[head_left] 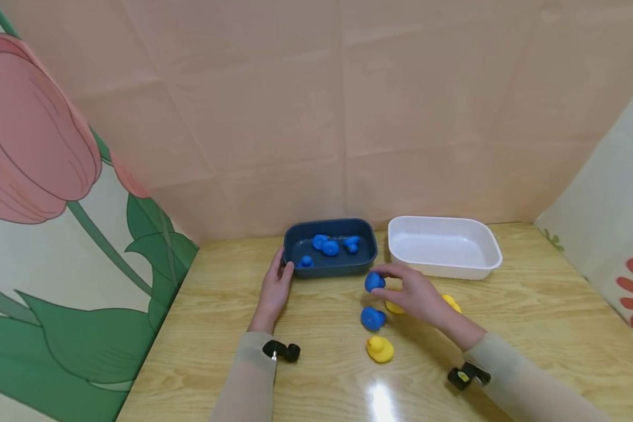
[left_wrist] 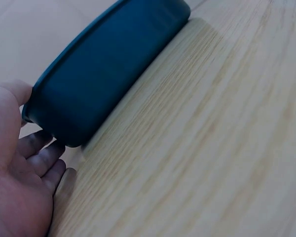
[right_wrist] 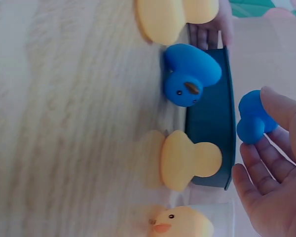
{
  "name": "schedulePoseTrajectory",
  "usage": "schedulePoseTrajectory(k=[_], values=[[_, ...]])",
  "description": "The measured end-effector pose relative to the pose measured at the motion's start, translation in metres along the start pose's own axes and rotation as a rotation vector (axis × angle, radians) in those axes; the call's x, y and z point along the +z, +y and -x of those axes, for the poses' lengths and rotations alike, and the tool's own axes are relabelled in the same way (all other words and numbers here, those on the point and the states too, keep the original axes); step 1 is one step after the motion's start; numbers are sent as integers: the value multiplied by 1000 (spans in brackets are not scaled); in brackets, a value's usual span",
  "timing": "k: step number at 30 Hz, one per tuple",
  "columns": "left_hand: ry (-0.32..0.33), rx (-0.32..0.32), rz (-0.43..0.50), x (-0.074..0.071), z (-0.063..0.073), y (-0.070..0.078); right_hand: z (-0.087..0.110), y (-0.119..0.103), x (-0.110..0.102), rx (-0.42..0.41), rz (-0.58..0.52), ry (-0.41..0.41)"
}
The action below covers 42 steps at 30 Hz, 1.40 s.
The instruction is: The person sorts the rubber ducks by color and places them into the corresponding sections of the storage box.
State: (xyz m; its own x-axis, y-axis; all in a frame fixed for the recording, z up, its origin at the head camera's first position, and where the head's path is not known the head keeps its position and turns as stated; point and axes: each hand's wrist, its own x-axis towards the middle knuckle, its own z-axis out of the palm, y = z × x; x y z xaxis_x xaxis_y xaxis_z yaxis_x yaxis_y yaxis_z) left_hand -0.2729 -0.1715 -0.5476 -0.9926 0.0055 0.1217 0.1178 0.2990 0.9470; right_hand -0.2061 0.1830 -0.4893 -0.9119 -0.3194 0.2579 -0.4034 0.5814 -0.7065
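Navy tray (head_left: 329, 271): your left hand (head_left: 275, 291) is gripping its left end; your right hand (head_left: 417, 295) is pinching one raised blue duck (head_left: 374, 282) just off its near right corner. Likely best: pinching lightly, holding the navy tray still. Count: four blue ducks (head_left: 330, 248) are lying inside it; one loose blue duck (head_left: 371, 319) and three yellow ducks (head_left: 381, 350) are sitting nearer you; one white tray (head_left: 453, 271) is standing rightward.
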Motion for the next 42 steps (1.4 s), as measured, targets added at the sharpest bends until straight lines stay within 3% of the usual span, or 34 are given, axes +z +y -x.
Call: schedulePoseTrajectory(k=[8,26,42], values=[[-1,3,5,0,2,2,-5,-7,-6,-40,1,49],[2,-12,-5,1,2,1,-20,-22,-15,-5,-23,63],[-1,3,-7,0,2,0,-42,-18,-9,28,-48,68]])
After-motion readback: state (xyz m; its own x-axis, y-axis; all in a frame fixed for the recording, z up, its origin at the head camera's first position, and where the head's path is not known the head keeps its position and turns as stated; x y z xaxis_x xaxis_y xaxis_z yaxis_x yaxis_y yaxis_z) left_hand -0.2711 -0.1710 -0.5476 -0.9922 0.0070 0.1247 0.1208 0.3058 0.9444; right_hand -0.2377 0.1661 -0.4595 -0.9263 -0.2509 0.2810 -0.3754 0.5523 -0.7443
